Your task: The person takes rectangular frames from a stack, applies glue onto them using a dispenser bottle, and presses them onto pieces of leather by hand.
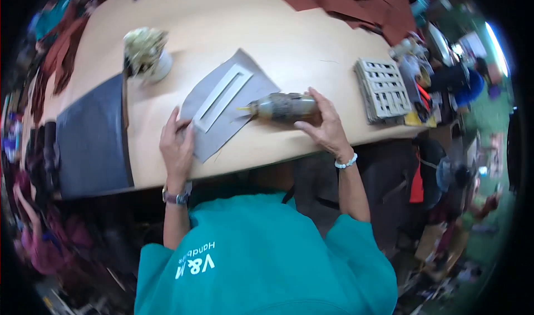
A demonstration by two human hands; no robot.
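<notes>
A grey, roughly triangular piece of material lies on the pale table, with a white slotted frame on top of it. My left hand is at the left edge of the piece, fingers bent near the lower end of the frame; whether it pinches anything is not clear. My right hand grips the base of a brownish bottle between thumb and fingers. The bottle is tilted on its side, its yellow nozzle pointing left over the grey piece.
A white container with pale crumpled material stands at the back left. A dark board lies at the left. Stacked white slotted frames sit at the right. Reddish-brown pieces lie at the far edge. People are visible at both sides.
</notes>
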